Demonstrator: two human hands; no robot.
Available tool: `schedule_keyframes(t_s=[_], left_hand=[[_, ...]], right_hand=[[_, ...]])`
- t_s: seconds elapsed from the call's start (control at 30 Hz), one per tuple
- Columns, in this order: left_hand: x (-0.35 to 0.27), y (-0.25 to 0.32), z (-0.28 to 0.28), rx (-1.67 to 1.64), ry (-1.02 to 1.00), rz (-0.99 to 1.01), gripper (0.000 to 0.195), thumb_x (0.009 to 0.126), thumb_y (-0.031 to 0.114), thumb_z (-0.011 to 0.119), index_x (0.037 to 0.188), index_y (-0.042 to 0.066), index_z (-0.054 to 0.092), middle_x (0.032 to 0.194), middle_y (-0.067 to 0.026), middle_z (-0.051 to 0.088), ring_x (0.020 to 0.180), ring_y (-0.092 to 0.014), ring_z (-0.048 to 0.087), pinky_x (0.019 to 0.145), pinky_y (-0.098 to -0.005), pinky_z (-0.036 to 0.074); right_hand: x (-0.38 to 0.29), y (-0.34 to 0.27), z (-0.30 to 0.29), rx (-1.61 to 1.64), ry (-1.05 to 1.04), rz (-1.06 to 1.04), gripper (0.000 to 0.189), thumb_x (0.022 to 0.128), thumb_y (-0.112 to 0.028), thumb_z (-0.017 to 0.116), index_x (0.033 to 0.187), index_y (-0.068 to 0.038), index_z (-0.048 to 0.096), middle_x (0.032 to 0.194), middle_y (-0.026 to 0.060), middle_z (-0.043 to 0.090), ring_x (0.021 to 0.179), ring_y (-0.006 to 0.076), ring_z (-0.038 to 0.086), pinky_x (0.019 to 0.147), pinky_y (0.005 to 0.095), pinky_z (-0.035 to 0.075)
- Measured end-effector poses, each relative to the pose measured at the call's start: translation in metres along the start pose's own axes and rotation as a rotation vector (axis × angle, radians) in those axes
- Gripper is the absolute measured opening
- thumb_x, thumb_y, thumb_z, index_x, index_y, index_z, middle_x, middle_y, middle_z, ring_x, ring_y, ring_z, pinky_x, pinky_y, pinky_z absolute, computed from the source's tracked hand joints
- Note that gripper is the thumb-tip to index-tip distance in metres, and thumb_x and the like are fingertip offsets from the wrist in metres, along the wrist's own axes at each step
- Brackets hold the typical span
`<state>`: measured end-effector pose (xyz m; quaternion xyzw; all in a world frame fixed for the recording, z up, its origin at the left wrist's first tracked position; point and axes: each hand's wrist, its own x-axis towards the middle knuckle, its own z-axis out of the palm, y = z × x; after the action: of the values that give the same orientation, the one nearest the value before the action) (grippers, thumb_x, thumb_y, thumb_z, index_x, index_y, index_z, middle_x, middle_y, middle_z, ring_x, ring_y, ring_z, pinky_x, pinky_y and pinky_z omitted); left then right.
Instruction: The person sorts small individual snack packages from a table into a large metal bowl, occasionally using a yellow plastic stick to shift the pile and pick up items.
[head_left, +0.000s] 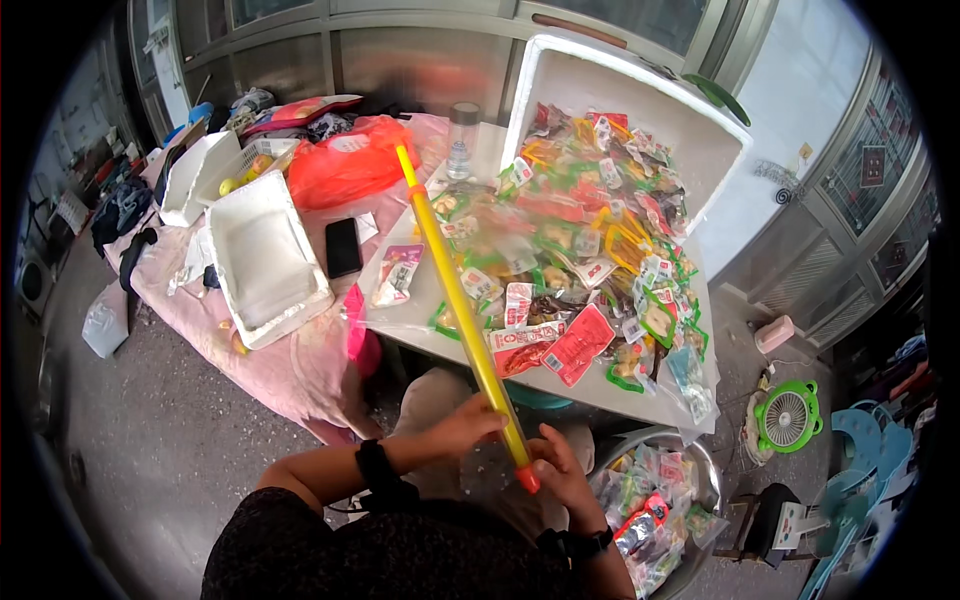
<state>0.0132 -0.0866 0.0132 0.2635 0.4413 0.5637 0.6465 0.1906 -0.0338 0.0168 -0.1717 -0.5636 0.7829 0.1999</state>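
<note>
A long yellow plastic tube (459, 304) with an orange collar and a red end cap slants over the table's front edge, its far tip near a red plastic bag (345, 166). My left hand (474, 426) grips the tube near its lower end, from the left side. Around the red end, my right hand (559, 466) holds it with thumb and curled fingers, partly hidden. Beyond the tube lie many sealed snack packets (555, 232), heaped on the table (405, 319) and spilling from a tipped white foam box (634, 67). One pink-and-white packet (397, 274) lies apart, left of the tube.
Left, a pink cloth (300, 382) bears an open foam tray (270, 262), a black phone (343, 247) and a fruit basket (259, 159). A clear bottle (462, 142) stands behind. At lower right are a metal basin (709, 480) full of packets and a green fan (787, 416).
</note>
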Motion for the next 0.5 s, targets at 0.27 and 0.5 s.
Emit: schedule_keyframes(t_s=[0.27, 0.5], left_hand=[[0.007, 0.142, -0.107, 0.223, 0.356, 0.227, 0.027, 0.07, 0.017, 0.042, 0.092, 0.003, 0.035, 0.076, -0.0046, 0.042, 0.068, -0.015, 0.046, 0.059, -0.0284, 0.04], [0.053, 0.188, -0.184, 0.478, 0.527, 0.293, 0.021, 0.071, 0.02, 0.043, 0.081, 0.001, 0.044, 0.059, -0.0029, 0.042, 0.048, -0.01, 0.04, 0.04, -0.0212, 0.033]], right_hand=[[-0.007, 0.01, -0.013, -0.058, 0.163, -0.021, 0.042, 0.072, -0.007, 0.046, 0.11, -0.012, 0.029, 0.09, 0.0086, 0.047, 0.071, 0.0144, 0.049, 0.058, 0.0228, 0.04], [-0.005, 0.015, -0.016, -0.125, 0.216, -0.034, 0.039, 0.073, -0.005, 0.044, 0.109, -0.01, 0.032, 0.089, 0.0076, 0.047, 0.071, 0.0132, 0.049, 0.059, 0.0231, 0.04]])
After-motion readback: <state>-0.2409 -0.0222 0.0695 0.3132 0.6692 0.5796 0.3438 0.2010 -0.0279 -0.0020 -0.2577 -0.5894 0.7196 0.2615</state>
